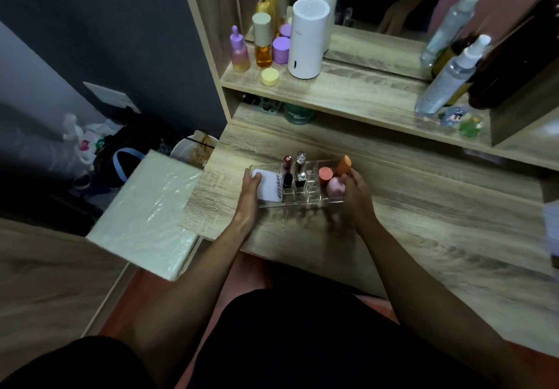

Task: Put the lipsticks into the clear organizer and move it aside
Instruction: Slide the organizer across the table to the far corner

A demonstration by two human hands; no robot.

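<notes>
Lipsticks (292, 171) in; your left hand (249, 189) & right hand (357, 190) clasp organizer (302, 199) ends. Next: slide it level toward 9 o'clock.

The left hand (250, 187) covers the clear organizer's (302, 199) nine-o'clock end; the right hand (357, 192) hides its three-o'clock wall. Labels on the lipsticks (287, 177) are too small to read. The tabletop (423, 222) runs off the three-o'clock edge.

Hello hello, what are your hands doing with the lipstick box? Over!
Left hand and right hand grip the clear organizer at its ends. Four lipsticks standing in their slots. Desk around it open, nothing blocking.
</notes>
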